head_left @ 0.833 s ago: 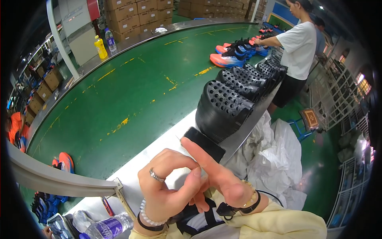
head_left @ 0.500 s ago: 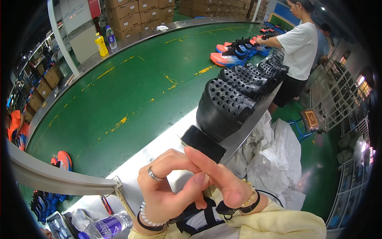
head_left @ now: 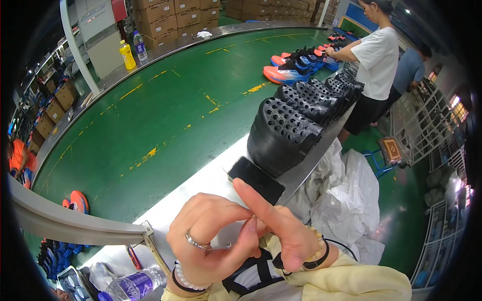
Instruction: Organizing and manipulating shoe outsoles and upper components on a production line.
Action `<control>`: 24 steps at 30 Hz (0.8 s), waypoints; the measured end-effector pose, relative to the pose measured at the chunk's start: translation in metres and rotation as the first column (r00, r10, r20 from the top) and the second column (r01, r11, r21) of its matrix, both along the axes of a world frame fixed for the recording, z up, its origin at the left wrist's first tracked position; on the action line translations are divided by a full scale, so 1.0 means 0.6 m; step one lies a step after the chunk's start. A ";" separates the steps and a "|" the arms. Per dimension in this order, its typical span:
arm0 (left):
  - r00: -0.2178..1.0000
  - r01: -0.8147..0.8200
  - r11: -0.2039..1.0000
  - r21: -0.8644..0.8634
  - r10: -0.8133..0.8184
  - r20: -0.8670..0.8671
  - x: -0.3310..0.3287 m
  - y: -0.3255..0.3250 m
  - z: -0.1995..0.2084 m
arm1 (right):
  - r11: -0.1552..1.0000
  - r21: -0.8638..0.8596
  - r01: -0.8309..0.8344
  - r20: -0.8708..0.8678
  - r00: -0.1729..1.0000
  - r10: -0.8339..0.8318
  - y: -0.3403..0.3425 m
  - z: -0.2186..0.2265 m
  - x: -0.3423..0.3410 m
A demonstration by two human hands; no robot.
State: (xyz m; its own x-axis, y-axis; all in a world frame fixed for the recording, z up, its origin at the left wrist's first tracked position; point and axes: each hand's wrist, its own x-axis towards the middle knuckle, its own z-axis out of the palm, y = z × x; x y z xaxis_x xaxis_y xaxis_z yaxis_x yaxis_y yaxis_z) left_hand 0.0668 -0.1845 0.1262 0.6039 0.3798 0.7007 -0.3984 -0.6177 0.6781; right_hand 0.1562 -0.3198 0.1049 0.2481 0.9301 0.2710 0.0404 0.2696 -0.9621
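Note:
My left hand [head_left: 203, 236], with a ring and a white bead bracelet, is closed in a pinch, thumb and forefinger tips meeting against my right forefinger. Whatever sits in that pinch, if anything, is too small to make out. On my right hand [head_left: 288, 228] the forefinger is stretched out and the thumb stands apart; the other fingers are mostly hidden. Both hands are over the near bench edge, in front of my body. Just beyond them a dark phone [head_left: 261, 181] lies on the pale metal ledge [head_left: 201, 178], beside a large black perforated holder [head_left: 283, 133].
A green conveyor belt [head_left: 165, 110] curves across, with orange-blue shoes [head_left: 283, 75] at the far right. A person in white [head_left: 376, 65] handles shoes there. White plastic sheeting [head_left: 346, 195] hangs at right. A curved pale rail [head_left: 85, 220] and a water bottle [head_left: 133, 286] are at lower left.
My left hand has shifted slightly down and left, its pinch still against my right forefinger. A second person in blue has come into clearer view behind the one in white. Shoes on the belt have crept left.

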 end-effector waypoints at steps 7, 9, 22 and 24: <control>0.995 -0.103 0.978 0.183 0.100 0.023 -0.009 0.002 0.006 | 0.997 -0.080 0.003 -0.116 0.993 -0.013 -0.005 0.020 -0.011; 0.990 -0.142 0.954 0.265 0.131 0.059 -0.011 0.005 0.007 | 0.988 -0.153 0.011 -0.044 0.999 -0.018 -0.012 0.030 -0.007; 0.996 -0.090 0.966 0.242 0.082 0.041 0.007 0.007 0.000 | 0.996 -0.079 -0.033 -0.113 0.993 0.024 -0.019 0.021 0.007; 0.994 -0.107 0.958 0.267 0.099 0.044 0.005 0.005 -0.001 | 0.993 -0.112 -0.029 -0.152 0.988 0.012 -0.022 0.023 0.004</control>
State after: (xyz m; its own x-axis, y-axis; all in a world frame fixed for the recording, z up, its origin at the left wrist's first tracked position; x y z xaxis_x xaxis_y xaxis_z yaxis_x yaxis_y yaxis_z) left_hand 0.0695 -0.1813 0.1259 0.5489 0.2347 0.8023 -0.3402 -0.8140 0.4708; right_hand 0.1586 -0.3329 0.1185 0.2587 0.9579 0.1242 -0.1123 0.1576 -0.9811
